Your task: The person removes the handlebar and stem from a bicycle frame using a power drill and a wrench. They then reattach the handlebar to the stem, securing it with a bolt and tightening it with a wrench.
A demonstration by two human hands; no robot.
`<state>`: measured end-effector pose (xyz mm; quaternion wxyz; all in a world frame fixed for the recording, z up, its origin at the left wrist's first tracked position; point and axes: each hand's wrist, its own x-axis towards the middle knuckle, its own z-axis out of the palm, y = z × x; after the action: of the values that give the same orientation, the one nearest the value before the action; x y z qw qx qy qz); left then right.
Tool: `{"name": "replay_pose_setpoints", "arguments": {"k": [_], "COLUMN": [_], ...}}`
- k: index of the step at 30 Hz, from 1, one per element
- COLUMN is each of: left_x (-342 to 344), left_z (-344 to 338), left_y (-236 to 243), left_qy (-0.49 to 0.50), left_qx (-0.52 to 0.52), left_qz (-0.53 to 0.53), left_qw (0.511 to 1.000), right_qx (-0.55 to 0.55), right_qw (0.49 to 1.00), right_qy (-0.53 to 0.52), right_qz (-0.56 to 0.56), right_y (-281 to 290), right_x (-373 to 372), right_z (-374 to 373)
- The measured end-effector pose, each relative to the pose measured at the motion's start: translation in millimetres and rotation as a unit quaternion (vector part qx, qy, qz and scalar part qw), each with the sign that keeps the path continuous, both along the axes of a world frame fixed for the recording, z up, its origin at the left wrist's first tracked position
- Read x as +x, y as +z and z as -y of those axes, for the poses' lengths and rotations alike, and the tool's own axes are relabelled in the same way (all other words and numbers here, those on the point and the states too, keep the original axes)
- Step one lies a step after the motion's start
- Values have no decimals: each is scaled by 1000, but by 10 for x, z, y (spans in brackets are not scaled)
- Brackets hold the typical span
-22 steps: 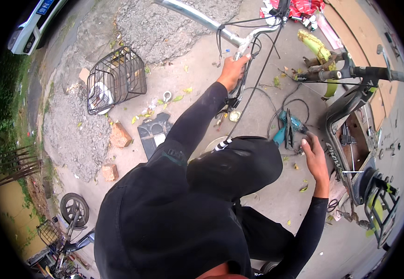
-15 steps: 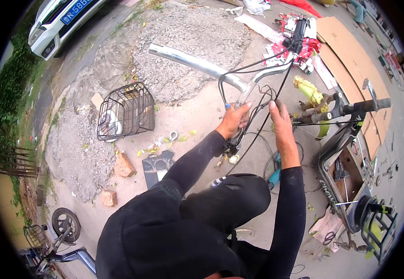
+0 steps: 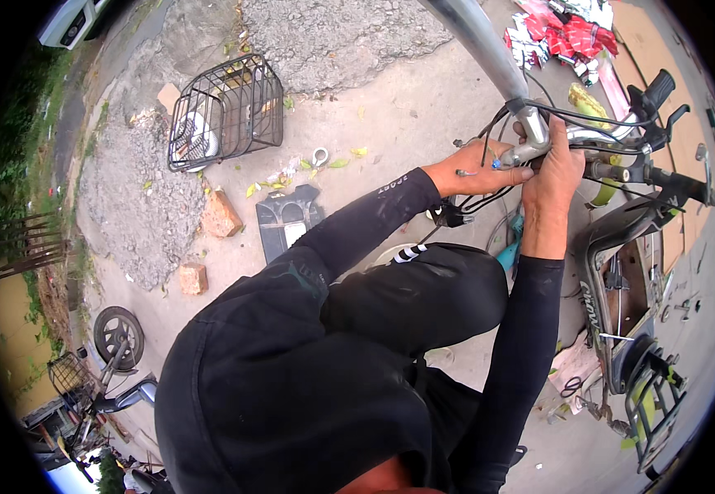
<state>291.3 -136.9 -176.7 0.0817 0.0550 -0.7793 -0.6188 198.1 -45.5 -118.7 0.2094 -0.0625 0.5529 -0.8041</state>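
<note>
A silver bike handlebar (image 3: 489, 59) is in both my hands, its thick bare tube slanting up past the top edge of the view. My left hand (image 3: 474, 169) is closed at the lower end of the metal, its thumb along the tube. Around the same joint my right hand (image 3: 556, 185) is closed, fingers up behind the metal. On the right end are a black grip (image 3: 659, 87) and a brake lever (image 3: 677, 122). Black cables (image 3: 493, 128) loop about the joint, and a dark fitting (image 3: 449, 216) hangs below my left hand. The palms hide part of the joint.
An electric bike frame (image 3: 592, 284) stands close on the right, beside flattened cardboard (image 3: 649, 49). A wire basket (image 3: 225, 111), a black plastic panel (image 3: 279, 218) and a brick (image 3: 221, 216) lie to the left. A teal power tool (image 3: 510, 247) rests beyond my knee.
The handlebar has swung right and closer, its bare tube now pointing steeply upward. Both hands have moved right and come together at its joint. The whole view has shifted too.
</note>
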Motion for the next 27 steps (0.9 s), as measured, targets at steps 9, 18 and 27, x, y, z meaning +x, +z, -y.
{"name": "replay_pose_setpoints", "arguments": {"k": [9, 18, 27], "left_x": [1659, 2432, 897], "left_z": [646, 1838, 1463], "left_y": [-1356, -2662, -280], "left_qy": [276, 354, 200], "left_qx": [-150, -398, 247], "left_qz": [111, 418, -23], "left_qw": [943, 736, 948], "right_qx": [91, 128, 129], "right_qw": [987, 960, 950], "right_qy": [-77, -168, -192], "right_qz": [-107, -184, -210], "right_y": [-69, 20, 332], "right_x": [-111, 72, -136], "right_z": [-74, -180, -965]}}
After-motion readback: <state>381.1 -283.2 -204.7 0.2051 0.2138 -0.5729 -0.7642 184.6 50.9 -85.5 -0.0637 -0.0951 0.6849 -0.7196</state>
